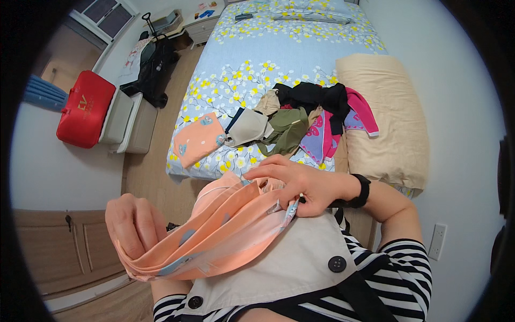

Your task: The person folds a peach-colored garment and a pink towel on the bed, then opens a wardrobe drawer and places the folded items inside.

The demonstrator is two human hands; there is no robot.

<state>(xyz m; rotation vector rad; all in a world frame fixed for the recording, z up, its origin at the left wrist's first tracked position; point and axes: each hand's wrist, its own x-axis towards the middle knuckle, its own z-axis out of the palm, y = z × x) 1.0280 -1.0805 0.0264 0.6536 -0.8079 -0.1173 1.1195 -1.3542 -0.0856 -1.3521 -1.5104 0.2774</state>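
Observation:
Stretched between my two hands, close to my chest, is a peach-coloured printed garment (225, 233) with blue-grey animal motifs. My left hand (134, 225) grips its left end, the fingertips hidden in the folds. At the other end my right hand (299, 187), with a black band on the wrist, pinches the cloth between thumb and fingers. Beyond them, on the near part of the bed, lies a folded peach garment (201, 139) with a similar print. Beside it a loose pile holds a light grey garment (249, 126), an olive green garment (285, 126) and a black garment (310, 96).
The bed (257, 52) wears a blue floral sheet. A beige folded quilt (386, 120) lies at its right edge, by a pink and purple knitted garment (322, 137). Leftward stand a red case (86, 108) on storage bins (139, 124) and a black folding wagon (155, 72).

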